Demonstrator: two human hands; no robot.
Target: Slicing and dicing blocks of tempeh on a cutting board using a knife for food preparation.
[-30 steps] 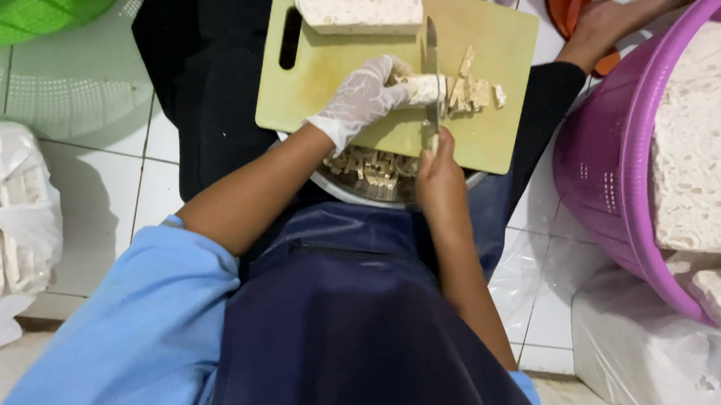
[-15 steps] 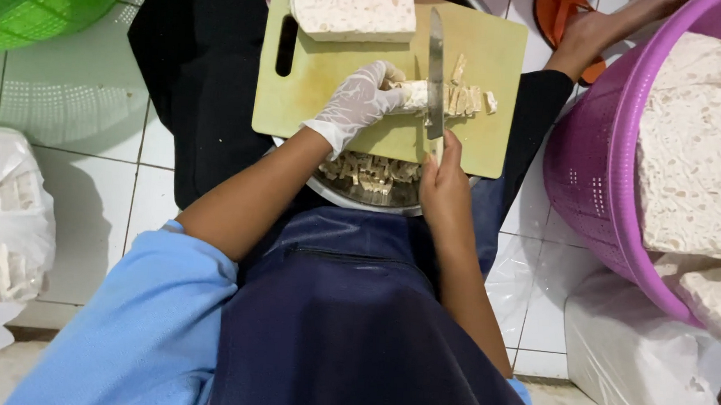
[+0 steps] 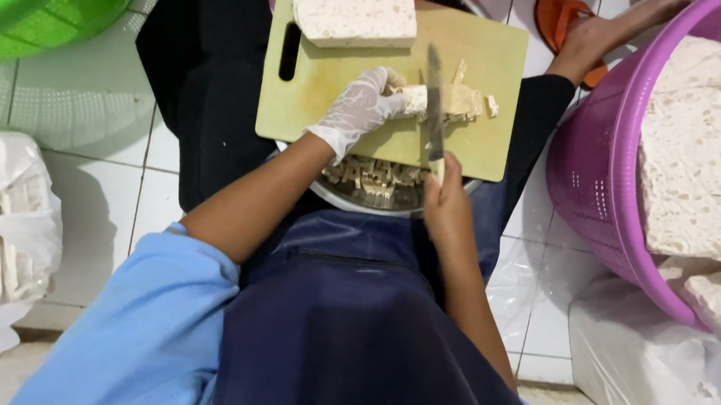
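On the board (image 3: 495, 144) — knife (image 3: 434, 99) seemingly slicing tempeh (image 3: 448, 100).

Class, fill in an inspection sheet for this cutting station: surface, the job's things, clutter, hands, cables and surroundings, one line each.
Surface: yellow-green cutting board resting over a metal bowl, above a white tiled floor.
Job's things: pale strip partly cut on the board; knife blade across it; whole pale block at the board's far edge; cut pieces in the bowl.
Clutter: clear plastic bags at left.
Hands: gloved left hand steadies the strip; bare right hand grips the knife handle.
Cables: nothing seen.
Surroundings: purple basket holding large pale slabs, green basket, another person's hand near an orange sandal.
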